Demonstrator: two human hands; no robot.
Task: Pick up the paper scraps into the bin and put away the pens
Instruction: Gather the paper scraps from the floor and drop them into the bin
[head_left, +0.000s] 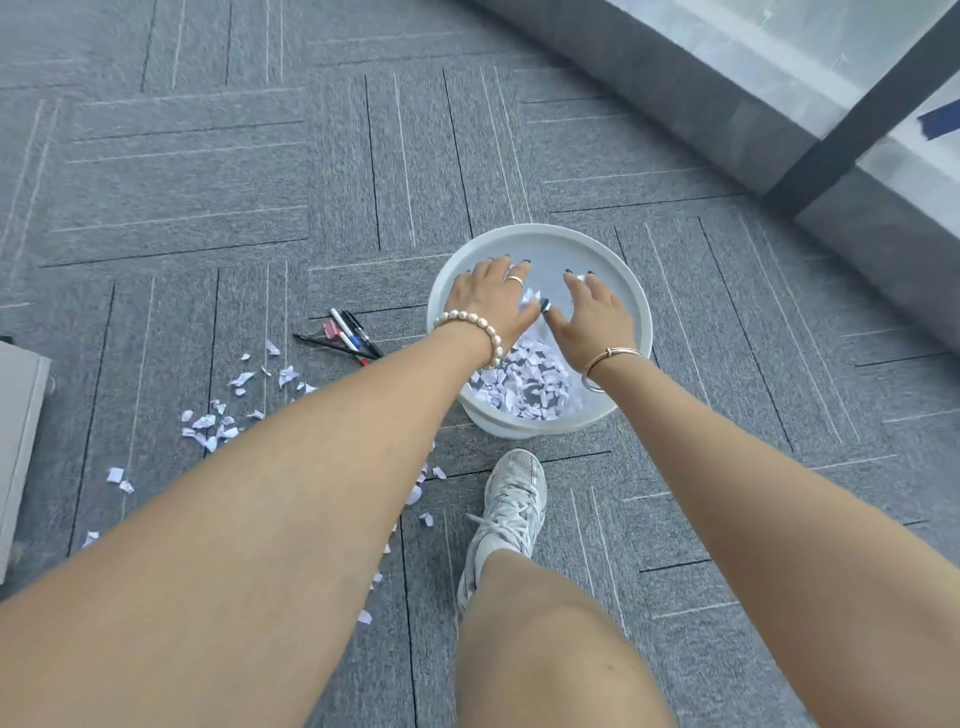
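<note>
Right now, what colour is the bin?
White, or very pale grey; the bin shows in the head view.

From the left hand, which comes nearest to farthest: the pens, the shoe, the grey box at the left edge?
1. pens: just left of the left hand, on the carpet.
2. shoe: below it, near the bin.
3. grey box: far left edge.

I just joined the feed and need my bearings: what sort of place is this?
Probably an office or similar commercial interior. The floor is grey carpet tiles with a line pattern, a glazed partition with a dark frame runs along the upper right, and a small white bin stands near pens lying on the carpet.
</note>
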